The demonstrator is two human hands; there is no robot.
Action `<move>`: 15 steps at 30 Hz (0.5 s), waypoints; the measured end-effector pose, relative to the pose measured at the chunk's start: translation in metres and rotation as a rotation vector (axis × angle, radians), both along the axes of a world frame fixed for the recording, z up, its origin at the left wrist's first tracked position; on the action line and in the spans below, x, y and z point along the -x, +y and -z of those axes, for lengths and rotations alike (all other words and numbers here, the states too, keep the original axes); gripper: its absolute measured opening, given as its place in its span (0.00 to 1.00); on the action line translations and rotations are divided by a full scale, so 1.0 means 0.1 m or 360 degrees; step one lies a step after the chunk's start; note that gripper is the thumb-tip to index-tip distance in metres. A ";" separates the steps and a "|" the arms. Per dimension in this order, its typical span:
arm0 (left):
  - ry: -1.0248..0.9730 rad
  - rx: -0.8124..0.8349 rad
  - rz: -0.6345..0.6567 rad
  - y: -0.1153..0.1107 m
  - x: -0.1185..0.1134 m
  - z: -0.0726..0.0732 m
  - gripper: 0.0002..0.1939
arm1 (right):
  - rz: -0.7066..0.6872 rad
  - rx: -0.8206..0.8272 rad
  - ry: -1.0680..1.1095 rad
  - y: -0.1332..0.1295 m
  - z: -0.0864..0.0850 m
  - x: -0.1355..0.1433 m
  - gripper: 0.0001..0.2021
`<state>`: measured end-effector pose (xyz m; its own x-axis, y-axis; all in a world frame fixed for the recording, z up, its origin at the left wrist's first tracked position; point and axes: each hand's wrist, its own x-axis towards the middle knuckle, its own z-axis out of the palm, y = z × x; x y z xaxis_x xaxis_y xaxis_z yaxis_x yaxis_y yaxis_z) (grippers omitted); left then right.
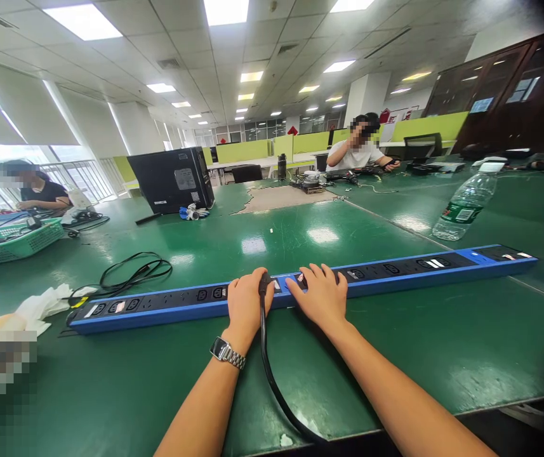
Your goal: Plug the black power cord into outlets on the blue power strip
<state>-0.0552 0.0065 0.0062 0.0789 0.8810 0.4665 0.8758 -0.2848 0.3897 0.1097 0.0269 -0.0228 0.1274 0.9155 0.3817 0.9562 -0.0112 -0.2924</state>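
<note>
A long blue power strip point(376, 289) with black sockets lies slantwise across the green table in front of me. At its middle my left hand point(245, 301), with a metal-banded watch on the wrist, is closed around a black power plug point(265, 283). The plug sits at the strip's socket face; how far it is in, I cannot tell. From it a black cable point(268, 368) curves down over the table's near edge. Just right of the plug my right hand point(322, 292) lies on the strip, fingers spread, covering some sockets.
A clear water bottle point(464, 203) stands behind the strip's right end. Coiled black cord point(133, 273) lies behind its left end, near crumpled white paper point(46, 308). Farther back are a black computer case point(171, 181), a green basket point(26, 244) and two people seated at the table.
</note>
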 end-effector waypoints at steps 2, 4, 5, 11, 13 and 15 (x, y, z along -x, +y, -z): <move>0.0011 0.0007 -0.0020 0.00 -0.01 -0.01 0.13 | 0.0004 0.0002 0.0000 0.00 0.00 0.00 0.28; 0.0010 0.0009 -0.0046 0.00 -0.02 -0.02 0.12 | 0.0002 0.0008 0.0005 0.00 0.01 -0.01 0.28; 0.0010 0.0009 -0.0054 0.00 -0.01 -0.02 0.12 | 0.0001 0.0010 0.0007 0.00 0.01 -0.01 0.28; 0.0050 0.0007 -0.0007 0.01 0.02 -0.02 0.13 | -0.0005 0.0013 0.0012 0.00 -0.01 0.00 0.28; 0.0023 0.0004 0.0063 0.02 0.05 0.00 0.13 | -0.0005 0.0019 0.0008 0.00 -0.01 0.00 0.28; -0.0035 -0.0015 0.0126 0.03 0.06 0.02 0.13 | -0.0004 0.0017 0.0007 -0.01 -0.01 0.00 0.28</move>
